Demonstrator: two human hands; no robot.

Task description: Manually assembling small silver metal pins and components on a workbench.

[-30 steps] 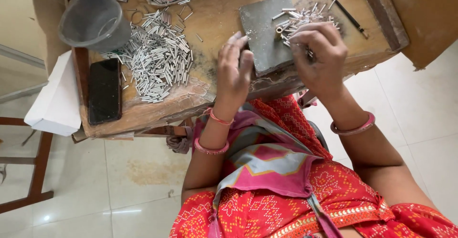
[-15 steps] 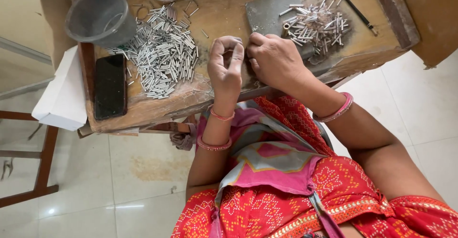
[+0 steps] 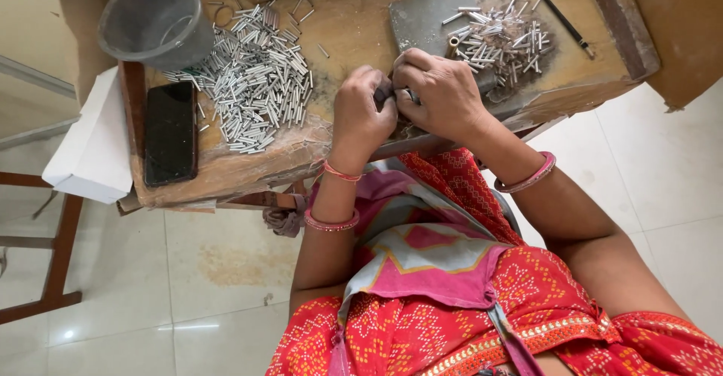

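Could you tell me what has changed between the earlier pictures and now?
The right hand left the small pile of metal tubes on the grey slab and came in to meet the left hand at the table's near edge; the fingers now pinch together over something too small to see. The large tube pile, grey cup and black phone stayed put.

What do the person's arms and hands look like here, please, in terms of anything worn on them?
Both arms are bare, with no sleeves showing. The left hand has a thin orange-pink bangle at the wrist and a thicker pink bangle further up the forearm. The right hand has one pink bangle. No rings are discernible.
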